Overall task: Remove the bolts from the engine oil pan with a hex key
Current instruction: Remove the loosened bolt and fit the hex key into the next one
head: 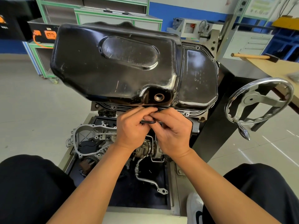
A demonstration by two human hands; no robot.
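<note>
Your glossy black stamped-steel oil pan point(116, 62) fills the upper middle of the view, bottom side facing you, still seated on the engine. Its open round threaded drain hole point(159, 97) sits at the pan's six o'clock. Both of your hands meet just below that hole, against the ribbed flange. Your left hand point(131, 128) is curled round the long arm of the slim black L-shaped hex key point(148, 122), with its forefinger stretched along the flange edge. Your right hand point(171, 131) pinches the key at its bend (the short tip is hidden behind your fingers, so I cannot tell whether it sits in a bolt head). One small silver flange bolt point(187, 114) shows at four o'clock from your hands and another point(114, 107) at ten o'clock from them, both still in place. A chrome spoked handwheel point(258, 102) stands at three o'clock of the pan. Beyond it, at two o'clock, a wooden-handled hammer point(252, 56) lies on the pale wooden desk point(275, 68). Below your wrists, at six o'clock, a dark tray point(142, 199) holds a cast aluminium cover point(90, 138) and a bent silver pipe point(145, 178).
</note>
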